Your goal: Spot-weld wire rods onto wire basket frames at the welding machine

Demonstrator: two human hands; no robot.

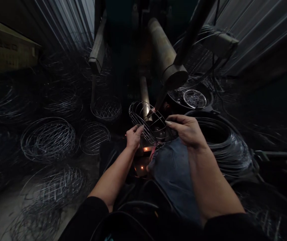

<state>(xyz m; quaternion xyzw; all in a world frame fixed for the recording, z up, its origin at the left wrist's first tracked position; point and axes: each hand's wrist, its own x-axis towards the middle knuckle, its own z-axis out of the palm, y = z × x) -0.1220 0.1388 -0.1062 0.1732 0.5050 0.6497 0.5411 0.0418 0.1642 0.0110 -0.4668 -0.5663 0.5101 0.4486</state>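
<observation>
A round wire rack (148, 133), a ring crossed by thin bars, is held tilted between my two hands. My left hand (133, 136) pinches its near left part between thumb and fingers. On the other side my right hand (186, 129) has thumb and forefinger closed at the right part of the wire. The rack sits at the tip of a welding machine's electrode (158, 102), where a small orange glow shows. Just behind it a brass-coloured lower rod (145, 97) ends. Exactly where wire and electrode touch is too dark to tell.
Several piles of round wire racks (49, 139) lie on the floor to the left. A thick metal cylinder (167, 53) juts out above the rack. Right of it stand a black tub (207, 97) of small wire pieces and a coil of wire (228, 150). Sparks glow below my hands.
</observation>
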